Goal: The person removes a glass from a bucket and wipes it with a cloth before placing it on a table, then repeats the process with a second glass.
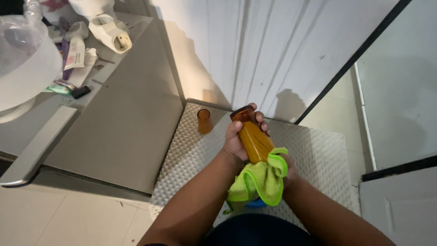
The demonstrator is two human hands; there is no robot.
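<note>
My left hand (236, 139) grips an amber plastic bottle (253, 136) near its open neck, holding it tilted over a white bumpy mat (191, 155). My right hand (287, 174) is wrapped in a lime-green cloth (259, 182) and clasps the bottle's lower end through it. The right hand is mostly hidden by the cloth. A small amber cap (204, 121) stands upright on the mat, to the left of the bottle and apart from both hands. A bit of something blue (256, 204) shows under the cloth.
A grey cabinet top (123, 114) lies to the left, with a white power adapter (110, 33), tubes (76, 52) and small items at its far end. A white basin rim (27, 73) sits far left. A white wall (273, 45) is ahead and a tiled floor (68, 218) is below.
</note>
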